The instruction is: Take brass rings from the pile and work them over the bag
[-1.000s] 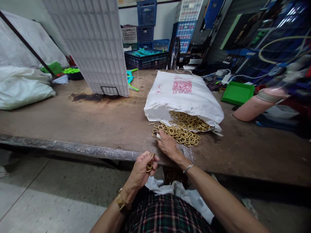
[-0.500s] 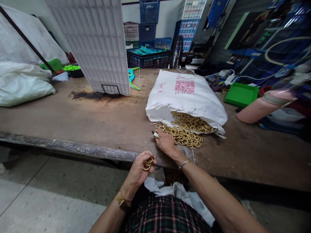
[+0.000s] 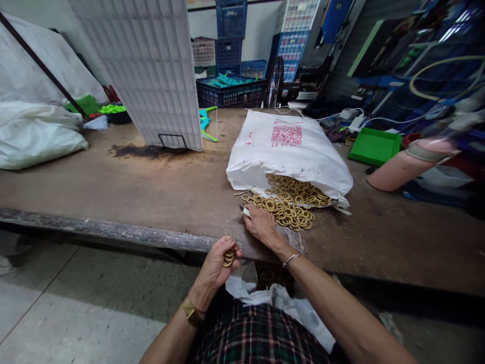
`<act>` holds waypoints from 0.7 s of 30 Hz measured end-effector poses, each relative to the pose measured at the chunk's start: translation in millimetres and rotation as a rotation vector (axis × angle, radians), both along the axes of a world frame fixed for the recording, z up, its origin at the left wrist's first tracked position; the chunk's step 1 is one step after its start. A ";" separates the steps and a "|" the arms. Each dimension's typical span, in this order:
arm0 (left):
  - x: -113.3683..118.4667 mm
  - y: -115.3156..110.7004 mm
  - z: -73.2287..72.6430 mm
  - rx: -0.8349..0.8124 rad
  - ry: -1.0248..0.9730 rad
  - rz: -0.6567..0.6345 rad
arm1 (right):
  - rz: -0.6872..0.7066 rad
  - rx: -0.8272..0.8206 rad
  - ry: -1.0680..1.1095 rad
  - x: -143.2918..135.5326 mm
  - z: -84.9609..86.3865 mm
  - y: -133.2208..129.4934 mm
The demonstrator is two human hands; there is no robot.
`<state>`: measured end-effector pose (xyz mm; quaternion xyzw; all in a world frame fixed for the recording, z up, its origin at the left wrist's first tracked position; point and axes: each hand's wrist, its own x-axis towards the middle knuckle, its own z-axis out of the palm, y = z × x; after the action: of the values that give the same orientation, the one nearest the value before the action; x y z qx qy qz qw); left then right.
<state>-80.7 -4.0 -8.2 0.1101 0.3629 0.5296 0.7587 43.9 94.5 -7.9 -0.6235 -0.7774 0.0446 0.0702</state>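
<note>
My left hand [image 3: 219,263] is closed around a few gold-coloured rings [image 3: 228,258], just in front of the table edge. On the table, my right hand [image 3: 261,224] grips a small knife [image 3: 246,212]; a pale part and a dark pointed tip show past the fingers, and the rest is hidden in the hand. That hand lies against the near left side of a heap of gold-coloured rings [image 3: 290,207]. The rings spill from the open mouth of a white woven sack [image 3: 261,146] with red print. Below the table edge, an open white bag [image 3: 282,298] on my lap has more rings [image 3: 271,275] inside.
A tall white ribbed panel [image 3: 147,71] stands on the table [image 3: 113,194] at left, beside a teal-green toy bow [image 3: 206,124]. A full white sack [image 3: 34,136] lies far left. At right are a green tray [image 3: 375,146] and a pink bottle [image 3: 403,167]. Crates [image 3: 231,96] stand behind.
My left fingers have closed further over the rings, so less of them shows. My right hand has shifted slightly right along the heap with the knife still in it.
</note>
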 end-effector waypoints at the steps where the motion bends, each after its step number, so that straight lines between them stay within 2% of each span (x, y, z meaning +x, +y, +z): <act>1: 0.3 0.1 0.2 -0.002 0.000 0.000 | -0.005 -0.005 0.002 1.0 0.6 -1.7; 13: 2.3 2.0 0.6 0.015 0.048 -0.010 | 0.082 -0.028 0.024 20.7 2.6 -28.1; 21: 4.8 3.2 1.6 -0.013 -0.008 -0.036 | -0.070 0.031 0.041 58.0 -11.3 -39.6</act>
<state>-75.9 -0.8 -6.6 0.1094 0.3611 0.5141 0.7703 101.9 55.0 -19.2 -0.6483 -0.7539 0.0428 0.0970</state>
